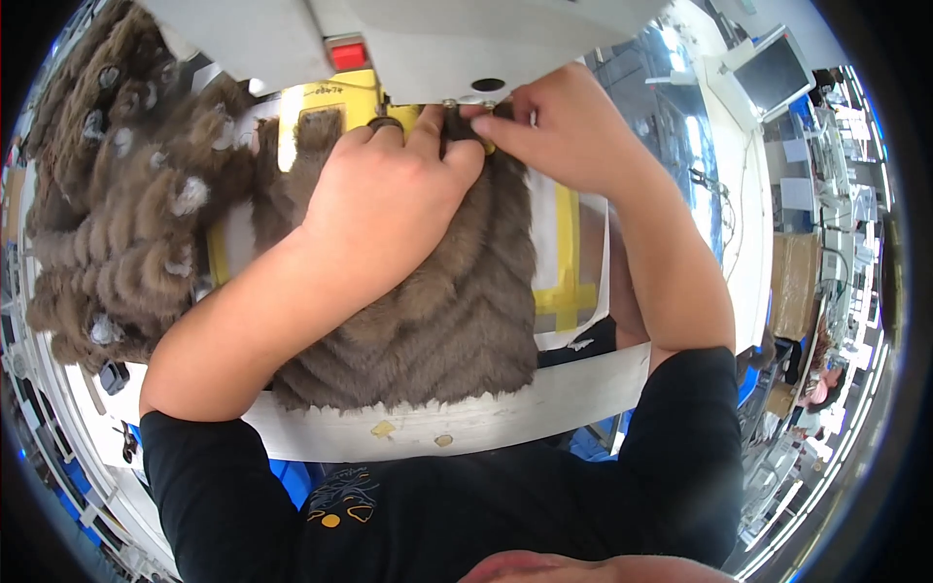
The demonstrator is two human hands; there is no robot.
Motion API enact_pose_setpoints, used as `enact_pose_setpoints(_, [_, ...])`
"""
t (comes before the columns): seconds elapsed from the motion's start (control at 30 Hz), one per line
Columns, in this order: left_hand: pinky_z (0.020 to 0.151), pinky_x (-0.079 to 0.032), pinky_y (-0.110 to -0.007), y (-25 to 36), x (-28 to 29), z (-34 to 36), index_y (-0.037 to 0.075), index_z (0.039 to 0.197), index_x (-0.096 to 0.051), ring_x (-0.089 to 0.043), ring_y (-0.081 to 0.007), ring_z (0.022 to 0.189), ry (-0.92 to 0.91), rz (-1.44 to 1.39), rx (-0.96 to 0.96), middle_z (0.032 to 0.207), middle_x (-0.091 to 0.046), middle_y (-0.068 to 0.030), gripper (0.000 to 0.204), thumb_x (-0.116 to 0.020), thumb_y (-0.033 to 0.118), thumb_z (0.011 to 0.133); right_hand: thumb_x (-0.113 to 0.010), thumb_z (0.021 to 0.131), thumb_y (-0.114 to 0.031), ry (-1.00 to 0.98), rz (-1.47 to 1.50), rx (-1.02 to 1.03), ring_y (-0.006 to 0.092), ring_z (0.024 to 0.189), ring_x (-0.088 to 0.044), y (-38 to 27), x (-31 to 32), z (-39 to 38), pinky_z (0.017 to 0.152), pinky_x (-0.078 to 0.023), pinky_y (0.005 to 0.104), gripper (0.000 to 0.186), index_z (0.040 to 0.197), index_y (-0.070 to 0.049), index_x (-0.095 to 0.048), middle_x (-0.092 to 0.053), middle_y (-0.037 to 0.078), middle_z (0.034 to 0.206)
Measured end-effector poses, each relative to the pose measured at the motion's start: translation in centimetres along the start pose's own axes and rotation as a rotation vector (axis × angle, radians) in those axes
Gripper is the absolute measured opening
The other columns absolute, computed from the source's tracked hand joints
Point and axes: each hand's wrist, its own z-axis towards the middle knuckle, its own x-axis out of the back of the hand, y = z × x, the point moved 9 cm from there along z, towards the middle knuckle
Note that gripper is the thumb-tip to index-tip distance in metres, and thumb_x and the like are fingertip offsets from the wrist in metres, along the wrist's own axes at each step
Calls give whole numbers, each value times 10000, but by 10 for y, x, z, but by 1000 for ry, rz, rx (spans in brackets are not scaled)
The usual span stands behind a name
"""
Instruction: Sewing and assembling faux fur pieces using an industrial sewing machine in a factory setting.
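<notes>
A brown fur piece with chevron-like bands lies in front of me, its far end under the head of a white sewing machine. My left hand is closed on the far part of the fur, its fingers bent down beside the machine's needle area. To the right of it, my right hand pinches the fur's far edge between thumb and fingers, close under the machine head. The fingertips of both hands are partly hidden by the fur and the machine. A yellow plate sits behind my left hand.
A big heap of brown fur pieces with white patches lies at the left. A red button shows on the machine. Yellow tape marks the white work surface at the right. Farther right stand a grey screen and a cardboard box.
</notes>
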Motion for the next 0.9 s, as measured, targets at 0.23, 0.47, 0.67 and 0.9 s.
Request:
enact_pose_setpoints(0.23, [689, -556, -345, 2, 4, -1, 65, 1051, -641, -693, -236, 755, 55, -21, -5, 1187, -715, -172, 253, -631, 138, 810, -574, 871, -39, -270, -153, 403, 353, 1101, -681, -33, -13, -25, 944, -556, 408, 360, 1189, -57, -741, -734, 144, 1201])
enact_pose_setpoints(0.47, [700, -542, -359, 0, 3, -3, 51, 1075, -644, -689, -246, 786, 39, -46, 6, 1190, -709, -176, 283, -629, 152, 811, -540, 869, -48, -208, -464, 317, 308, 1096, -692, -41, -19, -27, 898, -575, 428, 338, 1129, -95, -751, -740, 69, 1222])
enact_pose_setpoints(0.67, [681, -513, -342, 0, 2, -3, 40, 1095, -650, -674, -232, 784, 24, -22, 10, 1195, -708, -168, 306, -627, 154, 812, -559, 879, -65, -191, -515, 293, 313, 1038, -705, -46, -19, -28, 844, -589, 430, 298, 1102, -94, -755, -752, 59, 1184])
enact_pose_setpoints(0.9, [663, -490, -334, 3, 6, -2, 46, 1054, -676, -659, -211, 807, 9, 11, -5, 1199, -722, -146, 288, -631, 162, 794, -552, 886, -57, -169, -500, 330, 319, 1018, -706, -45, -17, -28, 815, -593, 434, 301, 1107, -83, -755, -755, 64, 1162])
